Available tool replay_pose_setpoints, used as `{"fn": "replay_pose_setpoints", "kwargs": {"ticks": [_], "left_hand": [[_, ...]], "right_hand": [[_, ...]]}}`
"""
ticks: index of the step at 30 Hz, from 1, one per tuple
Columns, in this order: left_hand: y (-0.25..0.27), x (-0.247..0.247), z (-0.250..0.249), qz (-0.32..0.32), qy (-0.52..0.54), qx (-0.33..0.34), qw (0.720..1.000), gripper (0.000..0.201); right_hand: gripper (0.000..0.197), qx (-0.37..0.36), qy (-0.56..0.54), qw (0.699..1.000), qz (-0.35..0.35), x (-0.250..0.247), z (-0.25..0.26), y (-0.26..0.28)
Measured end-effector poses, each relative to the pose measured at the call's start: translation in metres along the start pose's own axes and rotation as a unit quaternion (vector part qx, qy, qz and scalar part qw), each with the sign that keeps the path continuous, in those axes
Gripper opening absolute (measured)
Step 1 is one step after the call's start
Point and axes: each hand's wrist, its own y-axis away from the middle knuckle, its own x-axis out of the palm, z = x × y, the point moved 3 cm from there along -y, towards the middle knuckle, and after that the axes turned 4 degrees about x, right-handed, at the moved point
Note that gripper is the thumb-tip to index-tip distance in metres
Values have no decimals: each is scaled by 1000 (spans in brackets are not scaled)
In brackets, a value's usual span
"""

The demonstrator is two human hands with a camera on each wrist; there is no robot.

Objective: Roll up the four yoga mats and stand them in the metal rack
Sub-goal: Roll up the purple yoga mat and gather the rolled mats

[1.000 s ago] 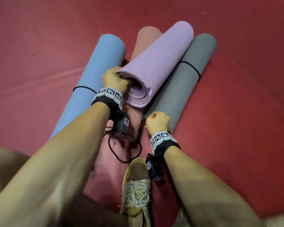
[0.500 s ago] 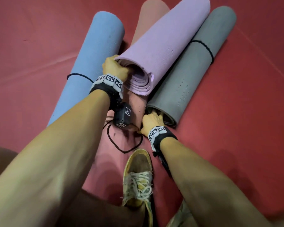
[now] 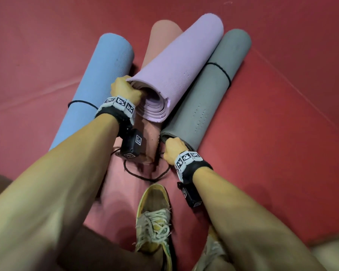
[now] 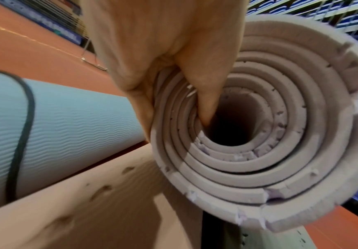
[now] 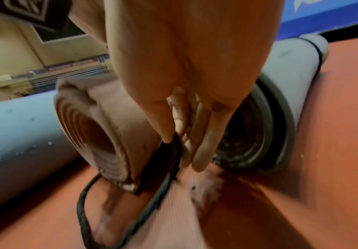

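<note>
My left hand grips the near end of the rolled purple mat, thumb inside the coil and fingers outside. That roll lies tilted across the pink mat, which is rolled with a loose flat tail toward me. My right hand pinches a black cord loop lying on that tail, just in front of the grey roll's open end. The grey mat and the blue mat each lie rolled with a black band round them. No rack shows in the head view.
All the mats lie on a red padded floor. My shoe stands on the pink tail close behind the cord. Thin metal bars stand on the floor far off beyond the blue mat.
My right hand has shifted a little left, from the grey roll's end to the black cord. The left hand keeps its hold on the purple roll.
</note>
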Motion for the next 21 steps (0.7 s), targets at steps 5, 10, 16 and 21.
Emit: {"fn": "replay_pose_setpoints", "kwargs": {"ticks": [5,10,16,21], "left_hand": [[9,-19,-42,3,9,31,999,32],[24,-50,-114,-18,31,91,995,35],[56,-83,-192,-46,55,174,982,40],[81,-111,-235,-38,66,199,977,36]], "right_hand": [[11,-57,-6,998,-8,-49,-3,33],[14,-133,-52,986,-89,-144,-16,89],[13,-184,-113,935,-281,-252,-12,168],[7,-160,-123,836,-510,-317,-17,205]]}}
